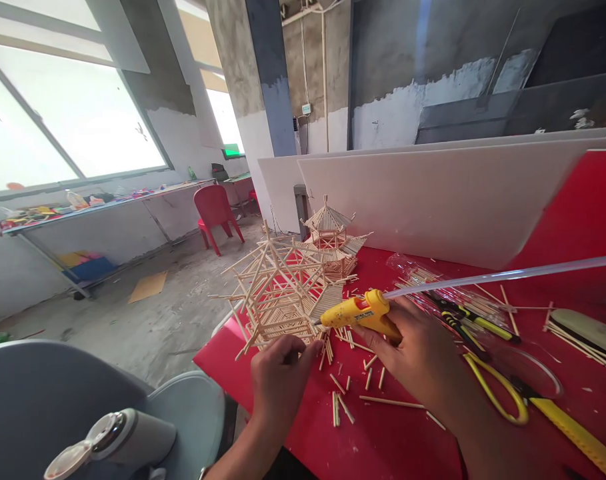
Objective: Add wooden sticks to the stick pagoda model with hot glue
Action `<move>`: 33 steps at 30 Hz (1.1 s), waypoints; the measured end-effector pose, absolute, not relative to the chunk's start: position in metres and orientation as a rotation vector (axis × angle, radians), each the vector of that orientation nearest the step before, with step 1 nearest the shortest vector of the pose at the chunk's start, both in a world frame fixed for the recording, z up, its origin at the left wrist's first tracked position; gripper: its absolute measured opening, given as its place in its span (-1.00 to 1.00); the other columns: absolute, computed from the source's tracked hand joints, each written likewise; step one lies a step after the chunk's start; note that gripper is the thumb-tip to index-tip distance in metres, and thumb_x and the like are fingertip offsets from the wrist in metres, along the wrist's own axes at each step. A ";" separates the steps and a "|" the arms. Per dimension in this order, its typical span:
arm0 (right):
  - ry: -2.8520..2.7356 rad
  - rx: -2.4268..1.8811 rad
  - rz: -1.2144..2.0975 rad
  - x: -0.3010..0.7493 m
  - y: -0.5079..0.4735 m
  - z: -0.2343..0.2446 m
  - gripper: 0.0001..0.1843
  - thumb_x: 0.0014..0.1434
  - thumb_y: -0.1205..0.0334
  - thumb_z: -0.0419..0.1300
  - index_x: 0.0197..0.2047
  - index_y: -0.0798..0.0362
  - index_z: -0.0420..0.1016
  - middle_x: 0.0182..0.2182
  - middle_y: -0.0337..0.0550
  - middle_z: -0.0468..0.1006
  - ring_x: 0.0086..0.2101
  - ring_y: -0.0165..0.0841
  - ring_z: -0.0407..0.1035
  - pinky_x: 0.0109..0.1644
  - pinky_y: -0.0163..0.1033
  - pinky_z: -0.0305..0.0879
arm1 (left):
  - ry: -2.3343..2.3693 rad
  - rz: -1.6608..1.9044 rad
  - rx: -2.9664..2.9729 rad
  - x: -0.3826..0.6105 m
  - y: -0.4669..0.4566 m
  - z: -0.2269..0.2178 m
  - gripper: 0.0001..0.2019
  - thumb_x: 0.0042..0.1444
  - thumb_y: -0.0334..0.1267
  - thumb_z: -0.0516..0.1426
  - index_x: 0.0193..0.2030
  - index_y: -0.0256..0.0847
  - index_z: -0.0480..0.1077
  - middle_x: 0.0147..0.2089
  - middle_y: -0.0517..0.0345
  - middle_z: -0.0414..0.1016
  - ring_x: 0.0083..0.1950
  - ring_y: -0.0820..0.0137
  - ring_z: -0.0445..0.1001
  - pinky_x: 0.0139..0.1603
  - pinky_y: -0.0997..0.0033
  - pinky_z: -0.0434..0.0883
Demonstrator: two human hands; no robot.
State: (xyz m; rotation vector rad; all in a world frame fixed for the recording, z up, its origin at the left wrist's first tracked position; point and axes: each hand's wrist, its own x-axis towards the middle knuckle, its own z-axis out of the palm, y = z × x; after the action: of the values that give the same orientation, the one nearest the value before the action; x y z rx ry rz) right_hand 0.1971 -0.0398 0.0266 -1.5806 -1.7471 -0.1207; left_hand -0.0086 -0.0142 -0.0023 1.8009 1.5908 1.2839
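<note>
My right hand is wrapped round a yellow hot glue gun, with a long clear glue stick coming out of its back. The gun's nozzle meets the lower right edge of a pavilion model built of thin wooden sticks. Close to the nozzle, at the model's near side, my left hand has its fingers curled and pinched together. What lies between those fingertips is too small to make out. Behind stands a second stick pavilion with a finished-looking pointed roof.
Cut stick pieces lie scattered on the red tabletop. To the right are pliers, yellow-handled scissors, a utility knife and bagged sticks. A white bottle rests on a grey stool at lower left.
</note>
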 end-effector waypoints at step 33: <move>-1.749 -1.625 -0.059 0.197 -0.033 0.022 -0.75 0.20 -0.01 0.17 -0.17 -0.03 0.43 -0.24 -0.13 0.53 -0.31 -0.26 0.46 -0.22 -0.18 0.33 | 1.223 1.496 2.553 -0.024 0.011 -0.024 -0.84 0.11 -0.36 0.23 -0.16 -0.08 0.53 -0.30 0.19 0.62 -0.25 0.35 0.53 -0.17 0.27 0.28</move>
State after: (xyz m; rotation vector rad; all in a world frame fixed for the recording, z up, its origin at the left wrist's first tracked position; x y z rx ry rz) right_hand 0.1974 -0.0329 0.0219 -1.6251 -1.7494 -0.0586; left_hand -0.0237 0.0106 -0.0240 2.5527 1.2232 1.4964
